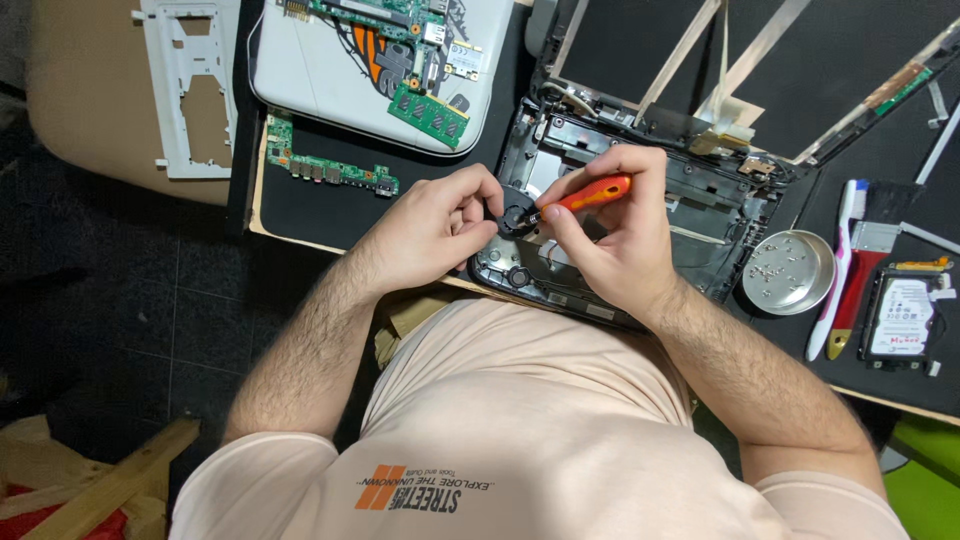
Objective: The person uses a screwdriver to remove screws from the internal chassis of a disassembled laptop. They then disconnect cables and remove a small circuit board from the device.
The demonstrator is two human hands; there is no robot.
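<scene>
Hands meet over an opened laptop base. The right hand is closed around an orange-handled screwdriver, its tip at a small round black part that the left hand pinches. Nearby sits a metal bowl of screws.

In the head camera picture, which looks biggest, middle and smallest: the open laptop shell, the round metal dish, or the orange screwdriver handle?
1. Open laptop shell, biggest by far.
2. Round metal dish.
3. Orange screwdriver handle, smallest; the right hand hides part of it.
</scene>
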